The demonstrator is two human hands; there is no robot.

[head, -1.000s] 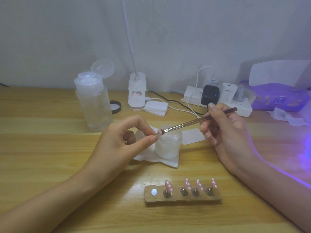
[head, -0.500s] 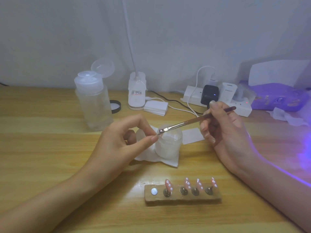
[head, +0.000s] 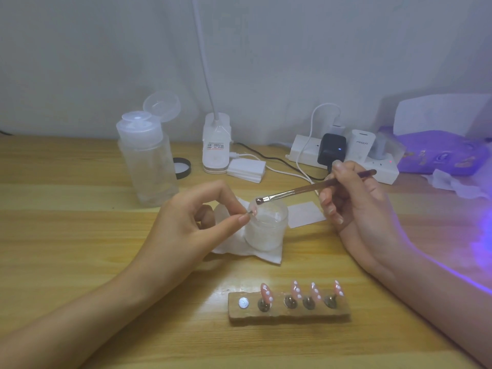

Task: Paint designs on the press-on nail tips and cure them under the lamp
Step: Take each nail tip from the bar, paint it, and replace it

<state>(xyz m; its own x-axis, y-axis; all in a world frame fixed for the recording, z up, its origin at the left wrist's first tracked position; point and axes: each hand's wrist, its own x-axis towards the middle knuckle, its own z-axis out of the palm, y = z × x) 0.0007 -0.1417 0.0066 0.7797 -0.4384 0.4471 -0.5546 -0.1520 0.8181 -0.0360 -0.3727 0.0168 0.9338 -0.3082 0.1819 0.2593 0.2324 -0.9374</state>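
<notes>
My left hand (head: 191,222) pinches a small nail tip on its stand (head: 251,212) between thumb and forefinger, just above a frosted jar (head: 266,230). My right hand (head: 356,198) holds a thin brush (head: 314,188) like a pen, its bristle end a little above and to the right of the pinched tip, not touching it. Near the front edge a wooden holder (head: 288,310) carries several pink nail tips with white dots (head: 295,290) on metal stands, plus one bare magnet spot at its left.
A clear pump bottle (head: 146,161) stands back left beside a black lid (head: 182,167). The white lamp base (head: 216,143), cotton pads (head: 247,170), power strip with chargers (head: 343,155) and purple wipes pack (head: 439,151) line the back. Violet light glows at right (head: 482,235).
The brush tip has lifted slightly up and away from the pinched nail tip. My left hand has stayed in place.
</notes>
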